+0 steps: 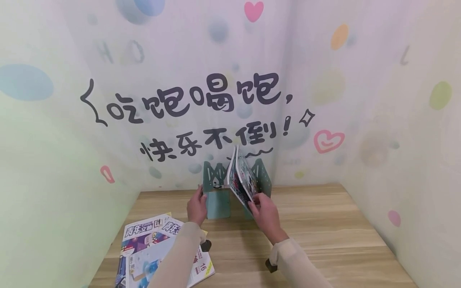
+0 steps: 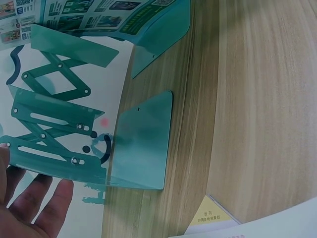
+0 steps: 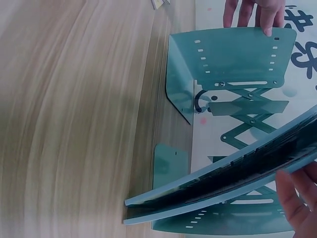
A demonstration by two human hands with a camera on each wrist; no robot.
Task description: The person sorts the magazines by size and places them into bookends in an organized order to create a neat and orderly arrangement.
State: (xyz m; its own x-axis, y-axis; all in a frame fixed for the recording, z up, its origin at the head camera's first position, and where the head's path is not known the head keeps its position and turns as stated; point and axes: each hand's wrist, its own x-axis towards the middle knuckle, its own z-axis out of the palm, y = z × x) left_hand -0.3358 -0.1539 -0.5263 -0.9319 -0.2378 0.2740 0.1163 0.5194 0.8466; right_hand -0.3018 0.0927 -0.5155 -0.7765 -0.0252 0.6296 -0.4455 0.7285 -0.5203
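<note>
A green expandable metal bookend (image 1: 218, 205) with a crisscross lattice stands at the back of the table against the wall. My left hand (image 1: 197, 208) grips its left side panel (image 3: 233, 54) at the edge, fingers along the outer face. Two thin magazines (image 1: 242, 178) are held by my right hand (image 1: 267, 216), thumb and fingers pinching their near edge. They stand tilted between the panels, closer to the right one, and gape a little apart. In the right wrist view the magazines' pages (image 3: 223, 181) cover part of the lattice.
Several overlapping magazines (image 1: 144, 250) lie at the table's left front, partly beneath my left forearm. The wooden table (image 1: 324, 240) extends to the right. A printed wall covering (image 1: 187, 52) rises directly behind the bookend and along both sides.
</note>
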